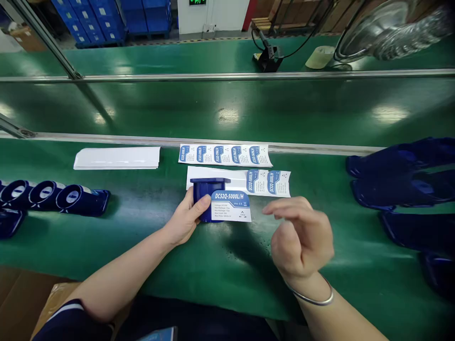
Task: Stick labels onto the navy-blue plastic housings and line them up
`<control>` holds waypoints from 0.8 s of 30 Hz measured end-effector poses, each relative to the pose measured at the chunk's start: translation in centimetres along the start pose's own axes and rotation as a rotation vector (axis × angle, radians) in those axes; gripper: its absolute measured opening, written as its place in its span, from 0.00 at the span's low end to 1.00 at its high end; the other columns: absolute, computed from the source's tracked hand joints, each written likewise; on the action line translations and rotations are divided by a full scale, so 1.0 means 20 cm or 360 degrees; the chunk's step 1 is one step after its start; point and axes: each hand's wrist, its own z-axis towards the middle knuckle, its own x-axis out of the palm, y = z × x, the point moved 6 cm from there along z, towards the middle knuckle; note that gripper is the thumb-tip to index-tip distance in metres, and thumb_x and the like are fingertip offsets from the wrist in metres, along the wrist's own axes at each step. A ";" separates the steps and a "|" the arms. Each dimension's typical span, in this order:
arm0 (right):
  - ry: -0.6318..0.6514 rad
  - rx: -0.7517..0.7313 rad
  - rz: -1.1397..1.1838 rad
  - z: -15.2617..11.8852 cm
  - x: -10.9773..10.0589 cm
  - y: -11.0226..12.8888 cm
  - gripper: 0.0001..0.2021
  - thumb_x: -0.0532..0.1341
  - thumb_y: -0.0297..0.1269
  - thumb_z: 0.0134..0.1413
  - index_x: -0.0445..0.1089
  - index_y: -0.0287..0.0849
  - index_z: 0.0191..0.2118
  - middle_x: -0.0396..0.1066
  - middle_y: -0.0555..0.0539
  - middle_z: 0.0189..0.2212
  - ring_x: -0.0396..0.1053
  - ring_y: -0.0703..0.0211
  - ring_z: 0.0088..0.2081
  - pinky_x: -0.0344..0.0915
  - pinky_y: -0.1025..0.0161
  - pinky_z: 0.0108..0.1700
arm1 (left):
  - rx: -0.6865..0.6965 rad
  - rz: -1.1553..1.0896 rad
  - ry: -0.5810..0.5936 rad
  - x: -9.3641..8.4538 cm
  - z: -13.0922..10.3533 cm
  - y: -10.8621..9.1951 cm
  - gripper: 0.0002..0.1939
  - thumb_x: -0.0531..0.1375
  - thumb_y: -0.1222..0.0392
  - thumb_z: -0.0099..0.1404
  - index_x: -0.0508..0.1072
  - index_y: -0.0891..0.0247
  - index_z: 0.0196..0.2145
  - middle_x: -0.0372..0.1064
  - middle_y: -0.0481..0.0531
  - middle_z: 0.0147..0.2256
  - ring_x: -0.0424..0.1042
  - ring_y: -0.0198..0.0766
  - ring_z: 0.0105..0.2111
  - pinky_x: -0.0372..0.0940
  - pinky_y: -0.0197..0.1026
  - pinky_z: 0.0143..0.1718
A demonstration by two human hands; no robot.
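My left hand (185, 218) grips a dark blue plastic part (207, 188) at the middle of the green bench. A blue and white label (231, 206) reading DC52Q-5000L/H lies against the part's front, its right portion sticking out past the edge. To the right, my right hand (302, 237) is raised off the bench, fingers bent and apart, touching nothing visible; a metal bangle circles its wrist. Behind the part lies a label sheet (268, 182) with two labels showing on its right end. Another label strip (224, 155) lies farther back.
White sheets (117, 158) lie at the back left. Blue round-collared parts (74, 198) stand in a row at left, and more blue parts (408, 187) lie at right. A metal rail (227, 75) crosses behind; a black tool stand (268, 58) sits beyond it.
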 end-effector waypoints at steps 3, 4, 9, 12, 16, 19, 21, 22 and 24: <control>0.0055 0.0326 0.0179 0.03 0.04 -0.09 0.10 0.56 0.47 0.69 0.67 0.46 0.44 0.70 0.46 0.34 0.69 0.53 0.35 0.66 0.55 0.38 | 0.0111 0.0052 0.0011 -0.01 0.00 -0.01 0.37 0.71 0.46 0.60 0.65 0.57 0.63 0.69 0.60 0.61 0.67 0.55 0.62 0.64 0.56 0.62; 0.0173 0.0395 0.0225 0.03 0.08 -0.09 0.12 0.56 0.49 0.69 0.67 0.46 0.44 0.69 0.47 0.33 0.68 0.55 0.34 0.65 0.57 0.36 | 0.0133 0.0061 -0.0002 -0.01 0.00 0.00 0.37 0.72 0.47 0.59 0.66 0.58 0.62 0.69 0.60 0.61 0.68 0.55 0.62 0.64 0.56 0.62; 0.0428 0.0434 0.0308 0.05 0.14 -0.06 0.22 0.53 0.60 0.68 0.64 0.45 0.35 0.67 0.50 0.28 0.65 0.58 0.29 0.61 0.61 0.30 | 0.0198 0.0080 -0.0012 -0.01 0.00 0.00 0.36 0.73 0.53 0.58 0.67 0.58 0.61 0.72 0.60 0.58 0.70 0.54 0.60 0.65 0.56 0.61; 0.0396 0.0381 0.0220 0.05 0.13 -0.04 0.22 0.55 0.59 0.68 0.63 0.45 0.33 0.65 0.51 0.26 0.63 0.60 0.28 0.59 0.62 0.29 | 0.0206 0.0095 -0.0009 -0.01 -0.01 0.01 0.36 0.74 0.54 0.58 0.68 0.58 0.61 0.74 0.59 0.56 0.71 0.54 0.59 0.65 0.55 0.61; 0.0327 0.0354 0.0121 0.05 0.13 -0.03 0.19 0.59 0.48 0.69 0.59 0.45 0.28 0.60 0.54 0.23 0.59 0.63 0.25 0.56 0.63 0.27 | 0.0175 0.0105 -0.0057 -0.01 0.00 0.03 0.36 0.75 0.55 0.56 0.69 0.59 0.60 0.75 0.59 0.54 0.72 0.53 0.58 0.66 0.54 0.60; 0.0263 0.0274 0.0064 0.05 0.12 -0.02 0.18 0.58 0.39 0.70 0.56 0.45 0.27 0.58 0.54 0.22 0.57 0.65 0.24 0.53 0.63 0.27 | 0.0113 0.0088 -0.0082 -0.02 -0.01 0.03 0.38 0.75 0.54 0.54 0.69 0.60 0.59 0.75 0.60 0.54 0.73 0.54 0.56 0.68 0.53 0.58; 0.0243 0.0190 0.0041 0.05 0.12 0.00 0.18 0.57 0.34 0.71 0.56 0.44 0.27 0.57 0.54 0.22 0.56 0.65 0.24 0.53 0.63 0.27 | 0.0074 0.0060 -0.0085 -0.02 -0.01 0.03 0.37 0.76 0.54 0.54 0.69 0.60 0.59 0.74 0.60 0.55 0.73 0.54 0.56 0.68 0.53 0.58; 0.0238 0.0144 0.0037 0.05 0.12 0.01 0.18 0.57 0.33 0.71 0.55 0.44 0.27 0.56 0.54 0.22 0.56 0.65 0.24 0.53 0.63 0.27 | 0.0049 0.0043 -0.0079 -0.02 -0.01 0.03 0.36 0.75 0.54 0.54 0.70 0.60 0.58 0.74 0.61 0.55 0.74 0.54 0.56 0.68 0.53 0.57; 0.0222 0.0058 0.0035 0.05 0.12 0.03 0.17 0.56 0.30 0.71 0.55 0.44 0.27 0.55 0.54 0.22 0.56 0.65 0.24 0.53 0.63 0.28 | -0.0003 0.0004 -0.0052 0.00 -0.02 0.04 0.34 0.76 0.52 0.54 0.72 0.61 0.56 0.76 0.61 0.53 0.75 0.54 0.55 0.69 0.54 0.57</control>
